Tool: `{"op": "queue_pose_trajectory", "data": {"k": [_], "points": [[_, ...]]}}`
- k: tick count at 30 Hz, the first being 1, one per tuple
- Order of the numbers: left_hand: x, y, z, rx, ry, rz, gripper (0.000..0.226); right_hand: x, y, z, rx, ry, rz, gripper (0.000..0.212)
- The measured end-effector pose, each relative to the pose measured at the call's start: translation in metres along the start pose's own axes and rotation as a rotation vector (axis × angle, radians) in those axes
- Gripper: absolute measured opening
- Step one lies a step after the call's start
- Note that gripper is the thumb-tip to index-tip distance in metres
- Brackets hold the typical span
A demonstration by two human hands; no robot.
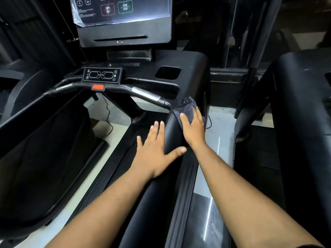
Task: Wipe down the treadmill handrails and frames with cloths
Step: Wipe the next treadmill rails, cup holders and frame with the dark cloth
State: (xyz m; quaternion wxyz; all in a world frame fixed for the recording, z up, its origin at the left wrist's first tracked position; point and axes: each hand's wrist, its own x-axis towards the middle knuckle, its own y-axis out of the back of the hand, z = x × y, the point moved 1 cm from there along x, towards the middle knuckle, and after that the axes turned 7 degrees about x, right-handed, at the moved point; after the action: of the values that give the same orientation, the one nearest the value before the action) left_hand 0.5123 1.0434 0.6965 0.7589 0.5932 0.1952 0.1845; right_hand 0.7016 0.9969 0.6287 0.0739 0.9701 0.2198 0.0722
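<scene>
Now your right hand (194, 128) presses cloth (188, 108) flat-fingered onto right handrail (172, 133), near console end, to wipe. Your left hand (154, 151) rests spread on same rail, holding nothing, likely for balance.

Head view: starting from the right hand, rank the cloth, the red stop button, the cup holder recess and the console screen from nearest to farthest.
From the right hand:
1. Cloth, directly under its fingers on the right handrail.
2. Cup holder recess, above the hand on the console deck.
3. Red stop button, to the left on the crossbar.
4. Console screen, at the top, farthest.
</scene>
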Motion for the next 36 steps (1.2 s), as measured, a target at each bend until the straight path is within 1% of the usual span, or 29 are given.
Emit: {"op": "queue_pose_trajectory", "data": {"k": [3,5,7,9,12,20,24,25,27,28,29,30,31,32,34,36], "points": [[-0.007,0.003,0.001,-0.034,0.013,0.014,0.127,-0.053,0.001,0.013,0.215,-0.097,0.055,0.063],[-0.023,0.003,0.001,-0.013,0.009,0.016,0.124,-0.097,0.001,0.021,0.342,-0.179,0.072,0.059],[-0.048,0.001,-0.002,0.013,-0.013,0.026,0.124,-0.144,-0.003,0.026,0.386,-0.229,0.075,0.055],[-0.079,-0.003,-0.008,0.012,-0.030,0.035,0.126,-0.187,-0.007,0.022,0.371,-0.207,0.082,0.057],[-0.128,-0.006,-0.021,-0.032,-0.012,0.032,0.126,-0.237,-0.010,0.007,0.295,-0.106,0.051,0.065],[-0.267,-0.013,-0.047,-0.257,0.037,0.014,0.117,-0.380,-0.013,-0.038,-0.055,0.058,-0.130,0.062],[-0.335,-0.027,-0.058,-0.397,0.096,-0.019,0.113,-0.451,-0.009,-0.055,-0.203,0.089,-0.243,0.061],[-0.347,-0.033,-0.059,-0.456,0.102,-0.027,0.112,-0.463,-0.008,-0.060,-0.252,0.093,-0.270,0.060],[-0.375,-0.038,-0.059,-0.692,0.097,-0.021,0.115,-0.488,-0.008,-0.074,-0.345,0.110,-0.314,0.064],[-0.386,-0.038,-0.059,-0.813,0.093,0.000,0.109,-0.498,-0.009,-0.080,-0.387,0.122,-0.330,0.067],[-0.399,-0.037,-0.062,-0.914,0.086,0.040,0.089,-0.511,-0.011,-0.089,-0.425,0.136,-0.347,0.069],[-0.408,-0.034,-0.066,-0.969,0.075,0.066,0.061,-0.520,-0.014,-0.096,-0.444,0.159,-0.359,0.071],[-0.414,-0.030,-0.070,-1.006,0.059,0.097,0.039,-0.528,-0.016,-0.102,-0.438,0.182,-0.376,0.073],[-0.423,-0.026,-0.076,-1.062,0.047,0.123,0.030,-0.536,-0.019,-0.109,-0.418,0.212,-0.409,0.074],[-0.434,-0.021,-0.094,-1.160,0.047,0.158,0.037,-0.547,-0.024,-0.116,-0.329,0.252,-0.502,0.079],[-0.443,-0.018,-0.114,-1.219,0.090,0.207,0.043,-0.550,-0.024,-0.117,-0.217,0.267,-0.584,0.086]]}}
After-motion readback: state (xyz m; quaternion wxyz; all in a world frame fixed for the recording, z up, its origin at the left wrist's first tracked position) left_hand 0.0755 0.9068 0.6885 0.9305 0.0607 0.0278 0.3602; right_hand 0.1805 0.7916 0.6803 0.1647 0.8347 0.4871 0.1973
